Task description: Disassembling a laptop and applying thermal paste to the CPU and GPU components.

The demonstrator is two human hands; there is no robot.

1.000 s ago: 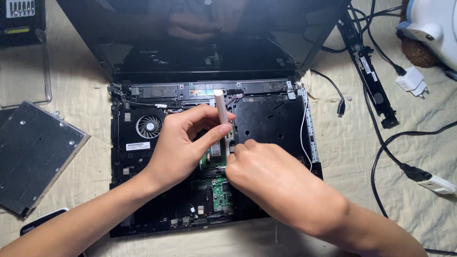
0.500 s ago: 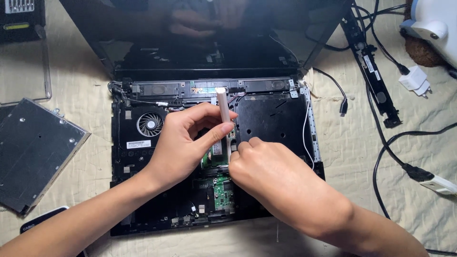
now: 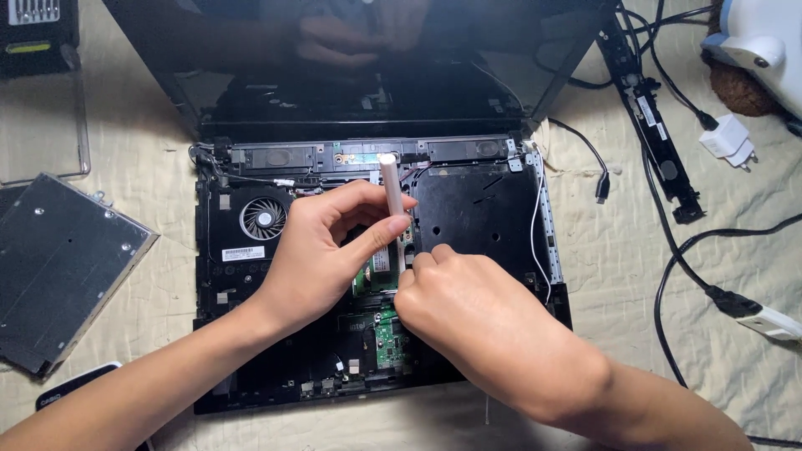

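An opened laptop (image 3: 501, 213) lies before me with its top cover off, showing a cooling fan (image 3: 262, 218) at the left and green circuit boards (image 3: 389, 338) in the middle. My left hand (image 3: 322, 250) grips a silver screwdriver handle (image 3: 393, 188) standing nearly upright over the middle of the chassis. My right hand (image 3: 472, 321) rests just below it, fingertips pinched at the tool's lower shaft near the board. The tip is hidden by my fingers.
A removed grey optical drive (image 3: 58, 267) lies at the left. A long black strip (image 3: 647, 108), a white charger plug (image 3: 728, 138) and black cables (image 3: 685, 250) lie at the right. The dark laptop screen (image 3: 359, 58) stands at the back. A black tool case (image 3: 38, 25) sits top left.
Both hands stay on the screwdriver in the same spot; the view has shifted only slightly.
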